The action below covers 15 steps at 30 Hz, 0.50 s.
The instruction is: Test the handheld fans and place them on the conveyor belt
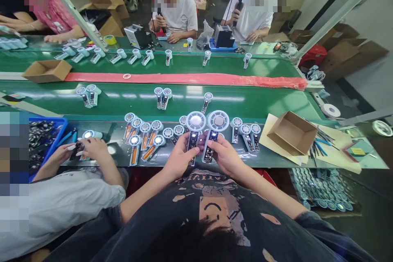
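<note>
Above the near table edge, my left hand [181, 154] grips a light-blue handheld fan housing [195, 121] with a round head and a dark circuit board in its handle. Beside it, a second such fan housing [218, 120] is held in my right hand [224, 154], thumb on the board. Both stand head-up, side by side. Left of my hands lie several fan housings [146, 127], some with orange strips in the handles. To the right rest three more housings with boards [246, 130]. Part of the table behind the held pieces is hidden.
A co-worker's hands [92, 147] work on a fan part at left, beside a blue crate [63, 127] of dark parts. A cardboard box [291, 133] sits on the right. Beyond runs a green conveyor [129, 100] carrying housings; people sit across it. Filled trays [322, 188] stand low right.
</note>
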Each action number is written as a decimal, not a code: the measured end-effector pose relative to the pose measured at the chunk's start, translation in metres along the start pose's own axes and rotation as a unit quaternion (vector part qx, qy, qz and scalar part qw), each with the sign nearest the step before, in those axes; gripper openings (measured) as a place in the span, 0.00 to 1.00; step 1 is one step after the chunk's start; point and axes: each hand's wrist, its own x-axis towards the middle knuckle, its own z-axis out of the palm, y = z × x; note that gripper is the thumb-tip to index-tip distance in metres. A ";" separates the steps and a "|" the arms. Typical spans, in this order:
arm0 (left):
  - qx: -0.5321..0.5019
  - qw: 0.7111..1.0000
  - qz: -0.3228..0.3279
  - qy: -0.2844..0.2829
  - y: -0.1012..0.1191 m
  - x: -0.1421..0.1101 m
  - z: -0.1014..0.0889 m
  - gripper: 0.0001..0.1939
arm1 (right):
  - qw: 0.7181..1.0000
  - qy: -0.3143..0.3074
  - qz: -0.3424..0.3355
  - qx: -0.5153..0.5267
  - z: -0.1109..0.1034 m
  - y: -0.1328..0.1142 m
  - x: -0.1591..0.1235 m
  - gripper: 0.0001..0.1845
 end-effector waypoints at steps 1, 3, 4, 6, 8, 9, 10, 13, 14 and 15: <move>-0.001 1.000 -0.004 -0.002 -0.001 -0.001 -0.005 0.30 | 1.000 0.017 0.003 0.003 0.002 0.001 -0.001 0.20; -0.004 1.000 -0.007 -0.003 -0.002 -0.004 -0.015 0.31 | 0.999 0.049 0.010 0.001 0.005 0.002 -0.002 0.21; -0.004 1.000 -0.007 -0.002 -0.002 -0.006 -0.019 0.32 | 0.998 0.057 0.017 0.002 0.006 0.002 -0.004 0.21; -0.003 1.000 -0.004 -0.002 -0.003 -0.008 -0.027 0.32 | 0.998 0.054 0.033 0.015 0.010 0.002 -0.007 0.22; 0.001 1.000 0.010 -0.002 -0.003 -0.010 -0.033 0.32 | 0.998 0.044 0.038 0.027 0.014 0.002 -0.011 0.22; 0.002 1.000 0.017 -0.002 -0.003 -0.010 -0.035 0.32 | 0.998 0.039 0.036 0.027 0.016 0.002 -0.012 0.22; 0.001 1.000 0.022 0.001 -0.003 -0.010 -0.037 0.33 | 0.999 0.036 0.034 0.023 0.018 0.002 -0.013 0.23; -0.030 0.999 0.025 0.015 -0.003 -0.010 -0.040 0.33 | 0.999 0.030 0.028 0.013 0.022 0.005 -0.013 0.24; -0.045 0.999 0.019 0.018 -0.003 -0.010 -0.041 0.32 | 0.999 0.029 0.027 0.016 0.023 0.007 -0.013 0.23; -0.059 0.998 0.012 0.019 -0.003 -0.010 -0.042 0.31 | 0.999 0.027 0.029 0.023 0.024 0.008 -0.013 0.23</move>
